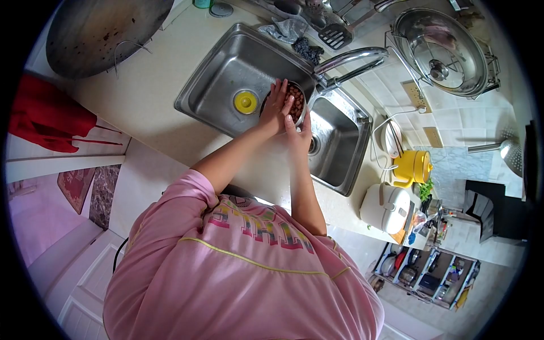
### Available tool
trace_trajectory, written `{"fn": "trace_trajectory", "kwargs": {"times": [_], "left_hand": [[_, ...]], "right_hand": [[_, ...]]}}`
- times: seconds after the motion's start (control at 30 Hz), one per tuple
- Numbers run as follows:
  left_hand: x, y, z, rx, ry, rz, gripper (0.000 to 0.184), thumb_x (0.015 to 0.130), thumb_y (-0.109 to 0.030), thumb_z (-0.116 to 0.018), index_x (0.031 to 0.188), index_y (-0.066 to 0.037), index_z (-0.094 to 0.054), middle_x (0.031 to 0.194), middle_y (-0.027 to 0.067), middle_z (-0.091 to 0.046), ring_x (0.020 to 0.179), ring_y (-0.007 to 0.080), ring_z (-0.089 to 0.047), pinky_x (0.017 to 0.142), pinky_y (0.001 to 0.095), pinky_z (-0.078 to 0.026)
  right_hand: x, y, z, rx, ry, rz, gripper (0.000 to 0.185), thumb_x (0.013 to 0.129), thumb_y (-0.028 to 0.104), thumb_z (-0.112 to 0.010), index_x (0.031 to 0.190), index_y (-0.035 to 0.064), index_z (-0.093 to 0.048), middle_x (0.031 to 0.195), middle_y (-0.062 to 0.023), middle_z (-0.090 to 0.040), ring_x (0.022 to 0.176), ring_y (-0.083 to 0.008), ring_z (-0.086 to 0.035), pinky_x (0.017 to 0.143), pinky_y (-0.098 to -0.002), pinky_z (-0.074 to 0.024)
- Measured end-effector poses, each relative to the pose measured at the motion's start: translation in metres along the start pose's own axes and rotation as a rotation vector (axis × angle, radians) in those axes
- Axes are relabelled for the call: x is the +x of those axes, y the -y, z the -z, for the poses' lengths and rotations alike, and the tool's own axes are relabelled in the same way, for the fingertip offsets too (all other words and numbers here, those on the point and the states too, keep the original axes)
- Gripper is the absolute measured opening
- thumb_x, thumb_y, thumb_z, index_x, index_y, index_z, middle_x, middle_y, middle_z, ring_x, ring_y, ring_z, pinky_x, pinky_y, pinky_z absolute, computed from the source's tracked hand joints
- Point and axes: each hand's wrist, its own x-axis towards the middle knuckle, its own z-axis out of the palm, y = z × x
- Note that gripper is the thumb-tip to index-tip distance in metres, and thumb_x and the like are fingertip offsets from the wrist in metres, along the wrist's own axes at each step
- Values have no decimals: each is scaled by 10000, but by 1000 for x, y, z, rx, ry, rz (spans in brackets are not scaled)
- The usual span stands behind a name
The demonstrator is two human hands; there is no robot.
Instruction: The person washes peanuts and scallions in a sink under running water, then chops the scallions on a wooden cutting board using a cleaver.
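Note:
Over the right part of the large sink basin point(198, 85), a round bowl point(305, 106) holds many small reddish-brown pieces that look like peanuts or beans point(296, 95). My right hand point(299, 130) grips the bowl's near side, thumb at the rim. Across the bowl's left part lies my left hand point(275, 109), fingers stretched out and pointing away from me, covering some of the contents. Whether its fingertips press on the pieces or the rim, I cannot tell. A yellow drain strainer point(246, 102) sits in the basin left of my hands.
A chrome faucet point(351, 56) arches behind the bowl, and a smaller basin point(340, 147) adjoins on the right. Farther right stand a white rice cooker point(385, 207) and a yellow pot point(412, 167). A slotted spatula point(335, 36) and a dark scrubber point(307, 51) lie behind the sink.

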Motion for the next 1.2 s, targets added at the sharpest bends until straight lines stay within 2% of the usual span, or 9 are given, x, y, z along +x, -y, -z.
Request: {"fn": "trace_trajectory", "kwargs": {"times": [0.23, 0.37, 0.43, 0.5, 0.57, 0.7, 0.9, 1.1, 1.2], "left_hand": [[5, -5, 5, -23, 24, 47, 661, 839, -204, -508, 1369, -237, -115, 1418, 243, -126, 1258, 513, -175, 989, 599, -229], [10, -7, 8, -97, 125, 338, 607, 883, -243, -445, 1386, -203, -108, 1424, 231, -119, 1282, 479, -147, 1031, 544, -198], [8, -6, 8, -57, 73, 192, 572, 908, -322, -375, 1393, -162, -117, 1431, 222, -106, 1301, 449, -117, 1049, 500, -180], [7, -5, 6, -87, 83, 260, 574, 923, -393, -305, 1398, -128, -123, 1438, 214, -92, 1317, 422, -90, 1064, 460, -161], [12, -6, 7, -187, 156, 544, 602, 926, -456, -236, 1400, -100, -128, 1443, 207, -78, 1328, 396, -68, 1074, 424, -142], [14, -5, 8, -191, 157, 546, 609, 924, -470, -219, 1405, -112, -112, 1444, 211, -71, 1328, 396, -63, 1073, 431, -140], [15, -1, 9, -256, 106, 496, 623, 920, -469, -258, 1403, -97, -129, 1447, 209, -64, 1333, 389, -33, 1078, 431, -109], [18, -1, 8, -346, 64, 575, 644, 910, -483, -291, 1402, -93, -143, 1449, 209, -59, 1338, 377, -32, 1080, 418, -97], [20, -1, 11, -295, 79, 563, 647, 909, -487, -293, 1402, -96, -143, 1447, 211, -65, 1337, 377, -44, 1079, 416, -104]], "right_hand": [[-1, 7, -5, -25, -22, 22, 726, 796, 200, -662, 1357, 14, -241, 1192, -149, -480, 907, -173, -560, 561, -222, -507], [6, -8, -1, -110, -30, 115, 725, 786, 203, -672, 1348, -2, -263, 1185, -149, -493, 903, -157, -557, 582, -214, -495], [6, -8, -1, -161, -39, 141, 728, 782, 205, -677, 1345, -7, -268, 1180, -151, -500, 909, -154, -554, 596, -214, -490], [3, 2, -7, -175, -44, 120, 731, 779, 206, -680, 1345, -10, -271, 1175, -154, -507, 927, -159, -549, 618, -220, -486], [1, 11, -9, -185, -37, 73, 739, 773, 211, -685, 1344, -12, -272, 1172, -159, -512, 958, -166, -540, 634, -225, -484], [-1, 22, -14, -248, -46, 48, 751, 760, 213, -695, 1342, -15, -278, 1179, -176, -511, 1024, -192, -517, 729, -262, -474], [5, 12, -14, -293, -37, 153, 765, 741, 241, -707, 1332, -19, -298, 1192, -201, -502, 1074, -233, -503, 904, -304, -390], [6, 16, -13, -431, -32, 134, 718, 763, 231, -693, 1325, -11, -317, 1238, -176, -470, 1127, -213, -468, 942, -293, -359], [6, 15, -15, -365, -30, 129, 714, 769, 240, -688, 1325, -12, -317, 1234, -180, -474, 1128, -219, -466, 945, -295, -356]]}}
